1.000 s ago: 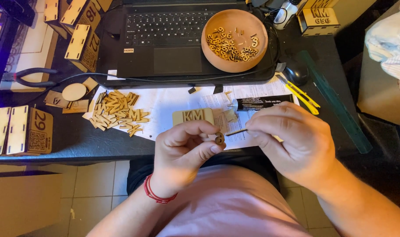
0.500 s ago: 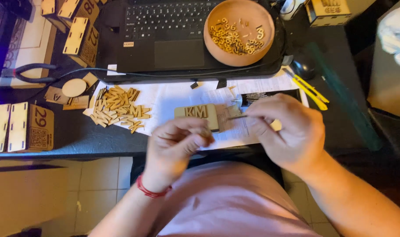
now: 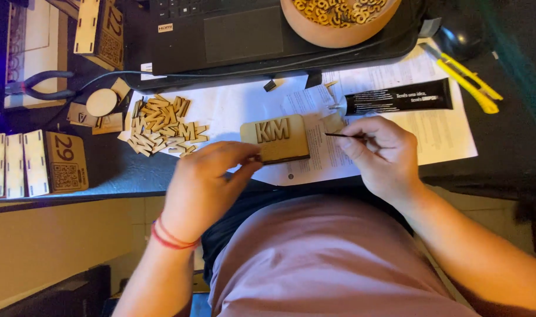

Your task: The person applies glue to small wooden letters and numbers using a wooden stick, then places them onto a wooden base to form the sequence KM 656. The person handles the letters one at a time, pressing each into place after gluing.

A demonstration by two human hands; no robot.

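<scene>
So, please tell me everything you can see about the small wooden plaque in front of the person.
The small rectangular pale wooden plaque has rounded corners and two raised wooden letters stuck on its upper part; its lower part is bare. It lies flat on white printed paper sheets near the desk edge. The left hand touches its lower left corner with its fingertips.

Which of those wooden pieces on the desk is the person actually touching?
The flat rectangular wooden plaque with two raised letters, lying on the white paper sheet. The left hand touches its lower-left edge; the loose wooden letter pile lies untouched.
</scene>
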